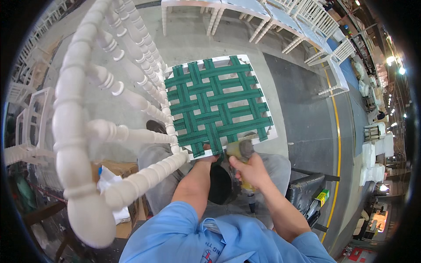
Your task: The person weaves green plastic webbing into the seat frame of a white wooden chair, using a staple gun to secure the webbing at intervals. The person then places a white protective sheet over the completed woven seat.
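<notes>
Closest to us: the back of a white turned-wood chair (72, 122), its thick beaded post running down to a rounded end at lower left. From that back the seat frame (272, 131) extends to the right, in front of us, covered by green webbing (215, 100) woven over and under, with gaps between the straps. Left hand (212, 158): reached beneath the frame's near edge, left of its middle; fingers mostly hidden by straps and frame, so we cannot tell how far open they are or whether they grip anything. Right hand (254, 171): closed round a yellow-and-grey handheld tool (240, 149), thumb laid against it, a dark fitting (251, 204) hanging below. We place the tool's head at the near edge, just right of the left hand; contact with frame or webbing cannot be confirmed. Beyond the frame's far edge, on grey floor (188, 44), we record a row of white chairs (245, 6).
</notes>
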Demonstrator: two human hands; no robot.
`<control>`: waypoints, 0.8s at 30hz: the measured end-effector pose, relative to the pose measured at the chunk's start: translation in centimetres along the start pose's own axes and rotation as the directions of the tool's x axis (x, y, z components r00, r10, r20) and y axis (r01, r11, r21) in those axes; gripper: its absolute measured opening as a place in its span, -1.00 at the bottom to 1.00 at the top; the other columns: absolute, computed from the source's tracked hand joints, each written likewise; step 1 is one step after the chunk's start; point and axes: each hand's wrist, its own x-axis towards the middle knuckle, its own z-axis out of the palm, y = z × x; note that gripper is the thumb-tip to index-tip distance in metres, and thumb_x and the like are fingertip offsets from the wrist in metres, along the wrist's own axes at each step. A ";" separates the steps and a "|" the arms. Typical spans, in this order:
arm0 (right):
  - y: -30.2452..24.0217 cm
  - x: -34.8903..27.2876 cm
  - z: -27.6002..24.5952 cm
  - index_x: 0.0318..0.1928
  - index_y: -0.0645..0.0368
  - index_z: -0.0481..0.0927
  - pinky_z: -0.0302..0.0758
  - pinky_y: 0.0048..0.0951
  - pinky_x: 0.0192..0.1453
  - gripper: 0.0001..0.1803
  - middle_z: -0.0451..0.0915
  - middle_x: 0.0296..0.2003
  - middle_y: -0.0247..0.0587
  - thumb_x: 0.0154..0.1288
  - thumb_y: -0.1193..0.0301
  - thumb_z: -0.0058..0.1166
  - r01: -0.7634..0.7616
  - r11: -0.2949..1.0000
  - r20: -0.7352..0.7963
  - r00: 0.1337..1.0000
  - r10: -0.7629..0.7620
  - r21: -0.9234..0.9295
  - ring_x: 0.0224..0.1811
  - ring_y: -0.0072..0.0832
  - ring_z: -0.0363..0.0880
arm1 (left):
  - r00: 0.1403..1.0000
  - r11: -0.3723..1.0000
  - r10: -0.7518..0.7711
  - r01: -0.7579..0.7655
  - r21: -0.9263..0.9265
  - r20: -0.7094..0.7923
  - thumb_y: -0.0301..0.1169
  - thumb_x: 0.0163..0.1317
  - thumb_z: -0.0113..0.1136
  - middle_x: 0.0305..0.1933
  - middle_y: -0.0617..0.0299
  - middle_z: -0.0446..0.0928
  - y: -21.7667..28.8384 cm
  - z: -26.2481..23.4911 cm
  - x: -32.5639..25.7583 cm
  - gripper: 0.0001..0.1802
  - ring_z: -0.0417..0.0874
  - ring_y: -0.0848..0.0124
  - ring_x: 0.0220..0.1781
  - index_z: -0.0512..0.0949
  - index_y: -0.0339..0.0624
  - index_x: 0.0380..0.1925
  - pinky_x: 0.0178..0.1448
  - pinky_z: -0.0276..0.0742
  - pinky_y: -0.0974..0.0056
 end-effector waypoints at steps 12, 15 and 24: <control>2.3 -4.9 -5.1 0.02 0.28 0.63 0.49 -0.37 -0.54 -0.68 0.72 -0.23 -0.19 0.56 0.25 0.29 0.193 0.951 -0.113 0.979 -0.170 0.243 -0.59 -0.50 0.56 | 0.839 -0.199 0.537 0.025 0.980 0.088 -0.15 0.36 0.29 0.07 -0.08 0.77 -1.4 4.2 -5.5 -0.53 0.75 0.08 0.16 0.74 -0.32 0.06 0.28 0.59 0.13; 3.7 -4.6 -5.7 -0.06 0.25 0.63 0.47 -0.42 -0.55 -0.69 0.69 -0.32 -0.29 0.52 0.24 0.35 0.160 0.950 -0.146 0.981 -0.124 0.270 -0.60 -0.54 0.55 | 0.949 0.055 0.162 -0.283 0.958 0.271 -0.38 0.37 0.27 -0.03 0.08 0.79 -3.2 5.6 -9.6 -0.74 0.76 0.31 0.09 0.78 -0.26 -0.05 0.16 0.60 0.19; 1.1 -2.6 -2.9 -0.14 0.23 0.64 0.47 -0.43 -0.54 -0.68 0.64 -0.42 -0.33 0.52 0.20 0.35 0.131 0.979 0.034 0.990 -0.138 0.158 -0.58 -0.56 0.55 | 0.791 0.190 0.303 -0.597 0.780 0.531 -0.34 0.48 0.17 -0.24 0.18 0.77 1.5 9.2 -13.5 -0.75 0.67 0.46 -0.35 0.73 -0.27 -0.28 -0.25 0.57 0.28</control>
